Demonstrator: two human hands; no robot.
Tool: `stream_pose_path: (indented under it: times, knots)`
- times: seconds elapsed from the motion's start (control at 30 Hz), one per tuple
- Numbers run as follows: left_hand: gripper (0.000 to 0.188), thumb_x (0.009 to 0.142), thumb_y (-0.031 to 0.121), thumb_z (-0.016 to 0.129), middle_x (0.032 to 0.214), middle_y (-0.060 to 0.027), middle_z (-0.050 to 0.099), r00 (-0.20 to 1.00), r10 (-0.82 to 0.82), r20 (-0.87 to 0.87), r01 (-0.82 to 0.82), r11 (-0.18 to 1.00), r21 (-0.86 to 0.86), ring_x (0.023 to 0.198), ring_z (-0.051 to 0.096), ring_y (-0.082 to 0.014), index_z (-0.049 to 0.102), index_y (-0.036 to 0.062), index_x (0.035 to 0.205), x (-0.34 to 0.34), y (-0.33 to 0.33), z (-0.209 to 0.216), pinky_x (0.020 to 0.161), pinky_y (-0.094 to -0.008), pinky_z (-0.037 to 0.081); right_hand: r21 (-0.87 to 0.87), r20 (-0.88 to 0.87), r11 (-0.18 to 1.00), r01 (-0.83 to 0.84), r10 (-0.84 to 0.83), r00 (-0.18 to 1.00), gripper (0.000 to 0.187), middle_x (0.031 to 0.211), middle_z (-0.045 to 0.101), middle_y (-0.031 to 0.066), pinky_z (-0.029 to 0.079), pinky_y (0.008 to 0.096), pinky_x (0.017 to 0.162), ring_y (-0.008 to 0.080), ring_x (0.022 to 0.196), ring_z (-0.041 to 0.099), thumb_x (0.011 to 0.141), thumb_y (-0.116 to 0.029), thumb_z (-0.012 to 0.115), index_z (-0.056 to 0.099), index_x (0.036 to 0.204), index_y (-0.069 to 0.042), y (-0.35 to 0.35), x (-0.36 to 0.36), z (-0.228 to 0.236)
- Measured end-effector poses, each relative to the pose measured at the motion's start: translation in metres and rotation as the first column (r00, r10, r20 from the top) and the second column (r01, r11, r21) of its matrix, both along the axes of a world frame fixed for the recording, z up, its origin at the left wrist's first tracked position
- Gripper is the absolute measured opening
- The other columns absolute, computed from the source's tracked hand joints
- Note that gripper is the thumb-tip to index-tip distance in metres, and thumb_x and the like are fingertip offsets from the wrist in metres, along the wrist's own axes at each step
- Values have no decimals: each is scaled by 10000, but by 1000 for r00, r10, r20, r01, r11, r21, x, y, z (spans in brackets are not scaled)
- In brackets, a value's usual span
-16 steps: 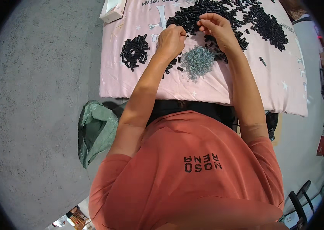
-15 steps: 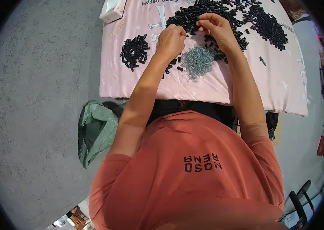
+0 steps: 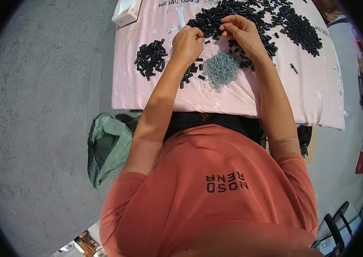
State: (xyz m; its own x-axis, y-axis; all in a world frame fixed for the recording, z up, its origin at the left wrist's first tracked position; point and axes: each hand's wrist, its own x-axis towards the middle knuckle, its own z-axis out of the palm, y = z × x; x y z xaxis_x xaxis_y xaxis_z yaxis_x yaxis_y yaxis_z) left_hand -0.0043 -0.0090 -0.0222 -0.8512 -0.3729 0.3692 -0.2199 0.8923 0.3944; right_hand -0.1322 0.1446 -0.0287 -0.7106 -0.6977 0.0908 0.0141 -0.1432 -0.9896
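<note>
Both my hands are over a pink patterned cloth, at the near side of a large heap of small black cylindrical pieces [image 3: 215, 18]. My left hand [image 3: 187, 44] has its fingers curled in a pinch; anything in them is hidden. To its right, the thumb and fingers of my right hand [image 3: 242, 34] come together beside the heap, and whatever they hold is too small to make out. Below and between the hands lies a mound of tiny shiny coil-like pieces [image 3: 221, 70], perhaps springs. A smaller pile of black pieces [image 3: 150, 59] sits left of my left hand.
Another black pile [image 3: 300, 32] spreads at the far right of the cloth [image 3: 228, 99]. A single slim dark-and-silver piece [image 3: 293, 68] lies apart near it. An open white box [image 3: 127, 13] stands at the far left edge. Beside the table hangs a green sack [image 3: 109, 145].
My left hand has moved a little to the left, away from the right hand, uncovering some black pieces. My right hand has hardly moved.
</note>
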Motion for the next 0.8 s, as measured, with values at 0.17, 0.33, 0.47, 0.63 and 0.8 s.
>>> stream_pose_path:
  times: [0.17, 0.33, 0.47, 0.63, 0.8]
  knots:
    - [98, 754, 115, 672, 837, -117, 633, 1000, 20, 21, -20, 1000, 4, 819, 633, -293, 688, 70, 839, -1, 4, -1, 742, -385, 497, -24, 8, 1000, -12, 12, 1000, 172, 906, 672, 25, 485, 199, 679, 67, 749, 607, 939, -85, 542, 621, 1084, -38, 0, 3, 3]
    - [133, 750, 114, 677, 853, -119, 629, 999, 31, -45, -31, 1000, 2, 817, 628, -298, 668, 59, 871, -2, 1, -3, 748, -390, 496, -56, 28, 998, -5, 6, 1000, 149, 865, 660, 60, 509, 216, 650, 95, 708, 625, 931, -52, 532, 607, 1050, -4, -1, 6, 5]
    - [136, 755, 111, 673, 852, -123, 628, 1000, 27, 12, -27, 1000, -4, 813, 628, -294, 664, 54, 878, -2, -2, -3, 756, -395, 496, -24, 13, 1000, -8, 9, 1000, 153, 868, 663, 58, 504, 212, 652, 92, 710, 623, 923, -54, 543, 606, 1053, -4, -2, 6, 5]
    - [118, 772, 109, 669, 837, -104, 630, 997, -47, -59, 50, 997, 53, 767, 636, -236, 647, 37, 863, 2, 2, 1, 709, -347, 501, -12, -11, 999, -49, 49, 999, 160, 904, 666, 32, 480, 197, 673, 66, 740, 597, 931, -78, 547, 615, 1062, -15, -2, 6, 1]
    - [79, 831, 42, 633, 847, -55, 633, 984, -107, -141, 170, 793, 585, 743, 616, -120, 604, 10, 897, 8, 13, 16, 670, -246, 491, 9, -28, 987, -162, 162, 986, 155, 847, 665, 22, 463, 201, 664, 70, 741, 595, 890, -89, 613, 642, 1018, -6, 1, 7, 7]
